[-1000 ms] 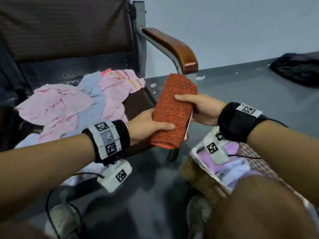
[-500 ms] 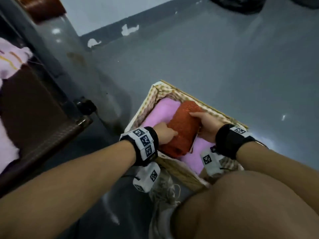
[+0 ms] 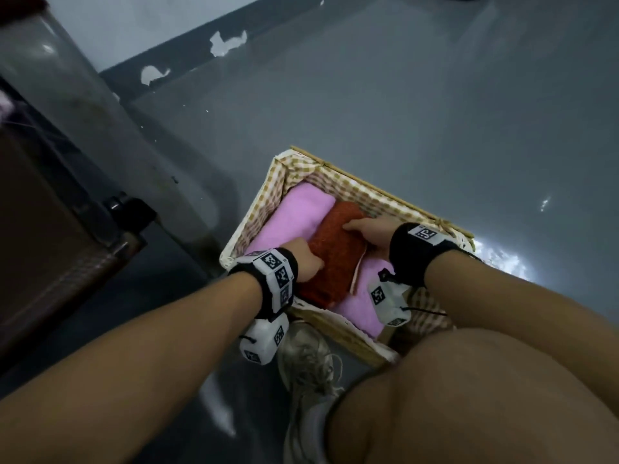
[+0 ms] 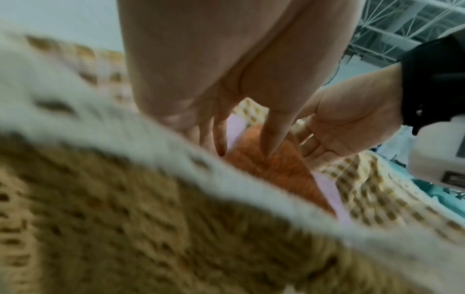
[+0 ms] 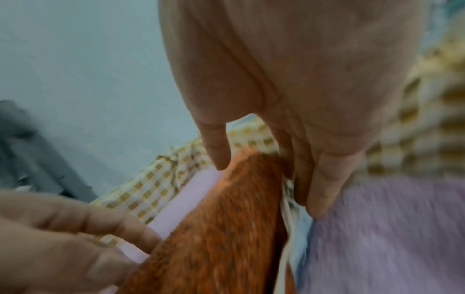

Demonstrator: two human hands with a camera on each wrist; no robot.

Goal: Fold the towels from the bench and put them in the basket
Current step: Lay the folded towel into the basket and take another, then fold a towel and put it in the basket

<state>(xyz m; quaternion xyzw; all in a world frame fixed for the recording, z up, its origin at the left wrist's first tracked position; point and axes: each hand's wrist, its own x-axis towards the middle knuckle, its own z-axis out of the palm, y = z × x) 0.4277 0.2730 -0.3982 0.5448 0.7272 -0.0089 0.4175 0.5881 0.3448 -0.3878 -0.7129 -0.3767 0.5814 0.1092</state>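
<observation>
The folded orange-red towel (image 3: 335,252) lies in the wicker basket (image 3: 371,190) on a folded pink towel (image 3: 298,212). My left hand (image 3: 306,261) is at its left edge: the thumb touches the top and the straight fingers (image 4: 219,139) run down beside it. At the towel's right edge is my right hand (image 3: 366,229), whose straight fingers (image 5: 317,189) are tucked between the orange-red towel (image 5: 226,218) and the pink towel, thumb just over the top. The basket has a checked cloth lining (image 5: 151,187). The towels on the bench are out of view.
The basket stands on a grey floor (image 3: 402,95). The bench's dark frame and leg (image 3: 127,209) are to the left. My shoe (image 3: 308,360) and knee (image 3: 485,396) press close to the basket's near side.
Both hands carried the orange-red towel from beside the bench down into the basket. It now lies flatter on the pink towel, and the fingers have straightened along its sides.
</observation>
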